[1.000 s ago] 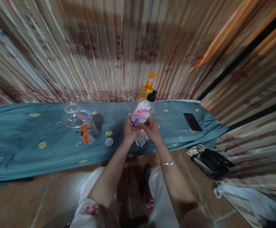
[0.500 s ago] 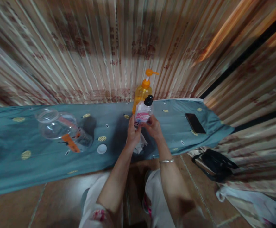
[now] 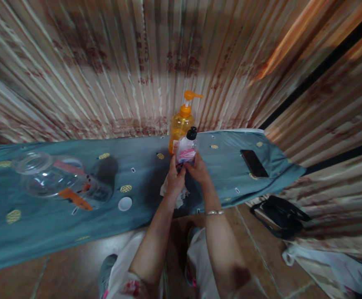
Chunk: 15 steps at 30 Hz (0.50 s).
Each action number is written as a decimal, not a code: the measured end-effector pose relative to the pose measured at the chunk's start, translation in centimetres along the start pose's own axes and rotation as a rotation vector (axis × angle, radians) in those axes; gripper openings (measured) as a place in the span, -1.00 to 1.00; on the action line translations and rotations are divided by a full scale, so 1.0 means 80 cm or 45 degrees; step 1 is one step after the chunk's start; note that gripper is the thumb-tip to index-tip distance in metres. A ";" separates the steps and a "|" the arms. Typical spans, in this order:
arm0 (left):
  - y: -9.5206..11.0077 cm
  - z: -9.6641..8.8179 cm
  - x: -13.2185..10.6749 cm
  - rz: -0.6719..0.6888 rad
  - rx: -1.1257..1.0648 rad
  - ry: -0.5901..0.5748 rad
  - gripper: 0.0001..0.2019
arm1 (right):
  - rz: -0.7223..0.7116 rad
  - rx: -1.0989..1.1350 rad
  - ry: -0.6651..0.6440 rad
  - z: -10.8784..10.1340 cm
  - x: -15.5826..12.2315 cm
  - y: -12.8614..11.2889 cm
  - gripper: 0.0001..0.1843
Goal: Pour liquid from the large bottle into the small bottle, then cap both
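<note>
A small clear bottle [image 3: 186,150] with a black cap and a pink-and-white label is held near upright between my two hands. My left hand [image 3: 175,176] grips its lower left side, and my right hand [image 3: 199,168] grips the lower right; both thumbs meet at the front near its base. Right behind it stands an orange pump bottle [image 3: 181,124], partly filled with yellow-orange liquid. Under my left wrist lies a crumpled white cloth or tissue [image 3: 181,200], partly hidden by my forearm. A round white lid [image 3: 125,204] rests on the table to the left.
A large clear plastic jar [image 3: 53,178] with an orange label sits at the left on the teal tablecloth [image 3: 143,191]. A black phone [image 3: 254,163] lies at the right. Beyond the front edge is a black bag [image 3: 280,216]. A pleated curtain [image 3: 112,74] hangs behind.
My view has shifted slightly, so the jar and lid appear further left. Both hands keep hold of the small bottle, which now stands a little straighter.
</note>
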<state>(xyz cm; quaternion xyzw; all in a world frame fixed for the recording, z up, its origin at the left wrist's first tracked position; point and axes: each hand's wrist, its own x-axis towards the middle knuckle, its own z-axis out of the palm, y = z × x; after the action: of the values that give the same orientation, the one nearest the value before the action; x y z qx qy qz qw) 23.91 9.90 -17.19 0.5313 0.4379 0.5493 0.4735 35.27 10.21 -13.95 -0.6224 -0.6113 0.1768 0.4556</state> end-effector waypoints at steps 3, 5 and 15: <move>-0.003 0.001 0.002 0.000 -0.047 0.013 -0.38 | 0.130 -0.264 0.017 -0.004 -0.005 -0.012 -0.40; -0.005 0.001 0.003 0.015 -0.064 0.017 -0.38 | 0.204 -0.373 -0.005 -0.006 -0.008 -0.021 -0.43; -0.004 -0.011 0.012 0.028 -0.095 0.077 -0.41 | 0.175 -0.328 -0.041 0.006 -0.008 -0.040 -0.46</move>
<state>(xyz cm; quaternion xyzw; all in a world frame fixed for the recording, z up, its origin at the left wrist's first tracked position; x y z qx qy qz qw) 23.02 10.94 -17.34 0.5013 0.4254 0.5861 0.4736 32.84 9.27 -11.93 -0.7133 -0.5920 0.1376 0.3490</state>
